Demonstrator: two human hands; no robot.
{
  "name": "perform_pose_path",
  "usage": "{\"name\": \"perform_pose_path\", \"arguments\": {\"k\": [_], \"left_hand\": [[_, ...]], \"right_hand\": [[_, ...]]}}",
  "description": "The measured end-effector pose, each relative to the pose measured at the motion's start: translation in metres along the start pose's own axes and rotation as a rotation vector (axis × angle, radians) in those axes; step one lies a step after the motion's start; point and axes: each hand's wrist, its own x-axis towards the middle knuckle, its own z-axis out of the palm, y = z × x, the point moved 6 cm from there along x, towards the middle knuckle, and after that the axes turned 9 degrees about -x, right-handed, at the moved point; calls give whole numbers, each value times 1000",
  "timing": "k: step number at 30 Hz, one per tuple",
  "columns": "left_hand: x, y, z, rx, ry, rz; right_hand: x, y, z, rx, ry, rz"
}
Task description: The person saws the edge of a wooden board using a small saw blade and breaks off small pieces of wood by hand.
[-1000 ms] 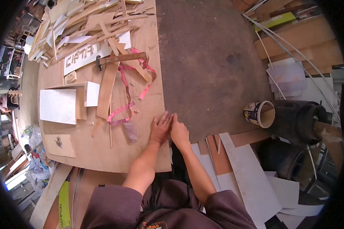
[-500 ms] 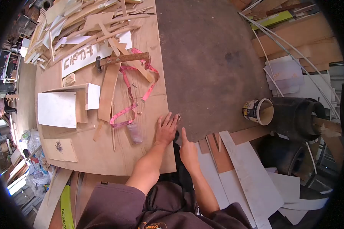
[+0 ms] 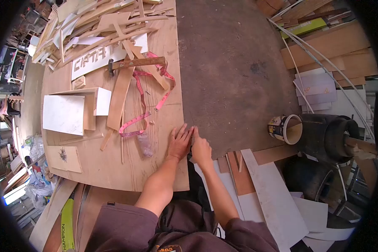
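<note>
My left hand (image 3: pixel 179 143) lies flat on the plywood tabletop (image 3: pixel 164 168) at its right edge, fingers slightly apart. Close against its fingertips is my right hand (image 3: pixel 201 149), index finger stretched along the edge and the other fingers curled under. Whatever those curled fingers may hold is hidden. Left of my hands are a clear plastic pouch-like piece (image 3: pixel 145 145) and a pink tape measure (image 3: pixel 132 128) lying in loops. A hammer (image 3: pixel 138 63) with a wooden handle rests across wood strips (image 3: pixel 121 101) farther up the table.
Wood offcuts (image 3: pixel 101 25) are heaped at the far left, beside a white board with cut-out letters (image 3: pixel 94 61). A white-faced box (image 3: pixel 64 113) stands at left. On the right are a paint bucket (image 3: pixel 292 129), a black drum (image 3: pixel 323 134) and leaning panels (image 3: pixel 277 197).
My right hand has moved up and left, bringing its index finger against the left fingertips. The left hand stays on the table edge. The view has shifted slightly.
</note>
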Motion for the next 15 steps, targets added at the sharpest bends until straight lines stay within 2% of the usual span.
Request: {"name": "perform_pose_path", "arguments": {"k": [6, 7, 9, 12, 15], "left_hand": [[-1, 0, 3, -14, 36, -3], [-4, 1, 3, -22, 30, -4], [0, -1, 1, -48, 18, -15], [1, 1, -3, -43, 4, -8], [3, 3, -8, -56, 43, 3]], "right_hand": [[-75, 11, -26, -48, -125, 29], [-73, 13, -22, -51, -130, 37], [-47, 8, -16, -43, -1, -43], [-12, 4, 0, -29, 5, -26], [-66, 5, -24, -60, -79, -22]]}}
